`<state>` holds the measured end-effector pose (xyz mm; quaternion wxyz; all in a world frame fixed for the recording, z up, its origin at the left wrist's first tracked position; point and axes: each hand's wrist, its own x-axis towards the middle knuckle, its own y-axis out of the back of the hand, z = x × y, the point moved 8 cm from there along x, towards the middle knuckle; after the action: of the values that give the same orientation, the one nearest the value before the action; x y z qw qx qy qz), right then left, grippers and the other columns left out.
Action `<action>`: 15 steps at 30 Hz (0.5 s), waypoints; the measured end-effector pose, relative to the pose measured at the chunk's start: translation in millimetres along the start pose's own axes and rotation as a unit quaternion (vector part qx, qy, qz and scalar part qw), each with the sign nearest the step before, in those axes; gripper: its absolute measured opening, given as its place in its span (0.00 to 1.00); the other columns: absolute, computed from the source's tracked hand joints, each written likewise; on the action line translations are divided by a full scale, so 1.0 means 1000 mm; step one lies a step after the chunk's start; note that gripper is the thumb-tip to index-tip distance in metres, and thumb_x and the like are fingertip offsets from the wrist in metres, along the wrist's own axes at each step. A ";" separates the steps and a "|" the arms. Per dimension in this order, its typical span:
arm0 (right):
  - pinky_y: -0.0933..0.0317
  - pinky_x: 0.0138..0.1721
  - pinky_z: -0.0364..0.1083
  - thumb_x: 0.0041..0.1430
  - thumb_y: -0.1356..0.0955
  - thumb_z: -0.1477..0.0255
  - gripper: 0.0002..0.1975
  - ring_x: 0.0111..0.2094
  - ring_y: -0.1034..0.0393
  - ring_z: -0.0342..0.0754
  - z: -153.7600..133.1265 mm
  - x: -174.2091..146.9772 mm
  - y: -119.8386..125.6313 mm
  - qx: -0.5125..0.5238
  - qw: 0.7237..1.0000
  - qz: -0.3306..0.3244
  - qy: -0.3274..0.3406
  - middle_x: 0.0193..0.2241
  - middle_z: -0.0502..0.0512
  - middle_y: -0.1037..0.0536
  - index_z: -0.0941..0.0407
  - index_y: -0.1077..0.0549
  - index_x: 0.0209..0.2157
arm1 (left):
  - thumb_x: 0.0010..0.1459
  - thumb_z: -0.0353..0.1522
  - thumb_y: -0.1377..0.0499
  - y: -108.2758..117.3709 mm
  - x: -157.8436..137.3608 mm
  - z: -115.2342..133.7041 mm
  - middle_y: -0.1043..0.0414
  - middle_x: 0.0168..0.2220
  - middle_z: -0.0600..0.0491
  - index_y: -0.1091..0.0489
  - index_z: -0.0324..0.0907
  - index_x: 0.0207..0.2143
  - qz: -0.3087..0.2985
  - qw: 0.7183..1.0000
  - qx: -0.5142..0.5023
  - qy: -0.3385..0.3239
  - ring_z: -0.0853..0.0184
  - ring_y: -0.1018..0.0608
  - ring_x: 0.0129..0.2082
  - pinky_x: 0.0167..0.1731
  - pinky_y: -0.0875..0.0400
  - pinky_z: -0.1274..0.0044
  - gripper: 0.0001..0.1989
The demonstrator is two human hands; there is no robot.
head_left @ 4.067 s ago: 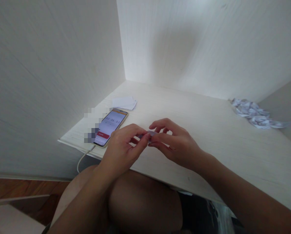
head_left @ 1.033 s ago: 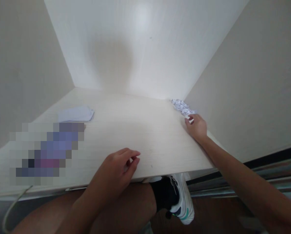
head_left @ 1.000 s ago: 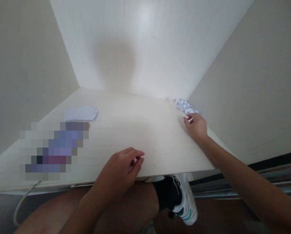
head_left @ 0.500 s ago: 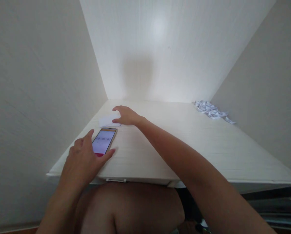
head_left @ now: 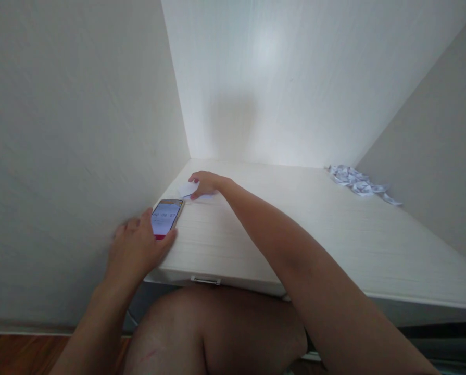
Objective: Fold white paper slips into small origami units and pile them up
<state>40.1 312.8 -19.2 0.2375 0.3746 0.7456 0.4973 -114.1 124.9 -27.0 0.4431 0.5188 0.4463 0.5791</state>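
Note:
My left hand (head_left: 137,247) is around the lower part of a phone (head_left: 165,216), with the fingers along its left edge and the thumb at its lower right side. The phone's lit screen faces up and shows timer digits above a red strip. Just beyond the phone, white paper (head_left: 186,190) lies at the far left of the desk. My right hand (head_left: 204,185) reaches across to it, thumb and fingers closed on the paper; the palm hides part of it.
A heap of crumpled white paper strips (head_left: 360,182) lies at the back right of the white desk (head_left: 248,245). Walls close in the desk at left, back and right. A drawer handle (head_left: 205,280) shows on the front, above my legs.
The view has turned somewhat to the left. Relative to the desk, the phone has moved left toward the wall with my left hand. My right hand's fingers have closed on the paper.

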 end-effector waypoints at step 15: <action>0.34 0.54 0.48 0.44 0.19 0.59 0.38 0.54 0.26 0.57 -0.002 0.010 -0.003 -0.041 0.999 0.008 0.003 0.56 0.64 0.23 0.58 0.24 0.56 | 0.63 0.47 0.49 0.007 0.005 0.007 0.31 0.55 0.30 0.46 0.31 0.69 0.056 0.996 0.074 -0.002 0.39 0.25 0.52 0.49 0.32 0.58 0.39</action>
<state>31.8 318.6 -20.4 0.2465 0.3690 0.7221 0.5307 -108.3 128.9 -18.4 0.3709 0.5754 0.4572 0.5678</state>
